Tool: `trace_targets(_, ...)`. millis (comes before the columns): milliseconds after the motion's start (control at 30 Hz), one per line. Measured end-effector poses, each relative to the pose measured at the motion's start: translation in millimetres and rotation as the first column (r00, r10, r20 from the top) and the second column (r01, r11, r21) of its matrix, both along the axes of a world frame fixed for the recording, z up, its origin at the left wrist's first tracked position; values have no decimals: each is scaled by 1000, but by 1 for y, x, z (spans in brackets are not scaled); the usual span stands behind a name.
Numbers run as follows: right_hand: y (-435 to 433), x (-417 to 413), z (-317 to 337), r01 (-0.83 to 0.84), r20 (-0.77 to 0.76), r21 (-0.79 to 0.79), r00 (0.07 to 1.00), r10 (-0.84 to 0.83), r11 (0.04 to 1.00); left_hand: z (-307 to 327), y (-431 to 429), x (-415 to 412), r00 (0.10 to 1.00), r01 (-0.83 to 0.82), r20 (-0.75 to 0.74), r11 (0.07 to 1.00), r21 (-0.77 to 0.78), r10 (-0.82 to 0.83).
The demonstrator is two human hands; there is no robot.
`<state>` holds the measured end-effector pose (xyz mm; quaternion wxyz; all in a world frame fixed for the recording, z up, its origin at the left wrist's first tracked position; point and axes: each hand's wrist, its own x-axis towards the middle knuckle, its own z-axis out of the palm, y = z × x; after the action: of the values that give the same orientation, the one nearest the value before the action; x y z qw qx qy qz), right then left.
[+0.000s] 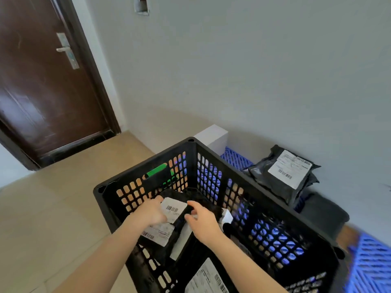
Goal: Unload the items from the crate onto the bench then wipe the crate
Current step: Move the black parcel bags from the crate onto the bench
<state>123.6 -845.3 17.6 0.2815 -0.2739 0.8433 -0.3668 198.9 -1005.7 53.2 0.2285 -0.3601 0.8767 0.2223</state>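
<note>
While two bare forearms reach in from the near edge, the nearest parcel (208, 278), black with a white label, lies flat at the near end of the black crate (127, 175). Just beyond it a second parcel (157, 234), also labelled, lies under the left wrist, and one narrow white item (182, 240) leans beside it. Above these, both hands hold a third parcel (174, 209), black with its barcode label facing up. The left hand (151, 211) curls its fingers over the label's left edge. The right hand (203, 222) curves its thumb and fingers round the dark wrap on the right, and the two hands are near each other but not touching. One small white box (227, 216) shows just past the right hand. That makes three labelled parcels counted inside the crate; anything deeper is too dark to tell. One green object (157, 170) shows through the handle slot of the far left wall. Beyond the right wall, one unloaded parcel (283, 172) with a white label rests on the blue slatted desk (234, 158), on top of more crumpled black wrap that cannot be counted. One white carton (213, 138) stands behind the crate's far corner against the grey wall (232, 70). Farthest left, one dark brown door (42, 92) with one metal handle (63, 48) stands shut above the beige tiled floor (53, 208).
</note>
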Motion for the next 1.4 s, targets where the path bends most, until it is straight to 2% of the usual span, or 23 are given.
trace_targets(133, -17, 12, -24, 89, 143, 41, 985, -94, 995, -17, -19, -13, 980, 117, 159, 993, 5, -116)
trace_targets(300, -34, 24, -33, 132, 174, 95, 974, -147, 987, -17, -37, -24, 949, 150, 284, 989, -19, -138)
trace_targets(433, -45, 29, -35, 114, 204, 125, 969, -138, 986, -17, -35, -28, 927, 192, 324, 981, 32, -192)
trace_targets(600, -50, 33, -31, 147, 171, 124, 971, -167, 981, -20, -31, -28, 926, 268, 274, 963, 12, -261)
trace_targets(733, -41, 31, -24, 196, 119, 81, 971, -205, 977, -17, -34, -23, 970, 187, 165, 982, -23, -181)
trace_targets(933, -19, 23, 1, 206, 15, -15, 978, -206, 978, 7, -35, -14, 997, 70, -26, 995, 68, -69)
trace_targets(1100, 6, 25, 28, 220, -11, -164, 974, -224, 962, 45, -17, -2, 988, -3, -157, 1000, -9, 2)
trace_targets(1233, 34, 27, 57, 256, 0, -341, 962, -272, 905, 79, 6, 11, 921, -85, -378, 996, 27, 89)
trace_targets(1400, 78, 19, 96, 268, -3, -501, 950, -312, 823, 122, 61, 13, 775, -107, -616, 990, 93, 142)
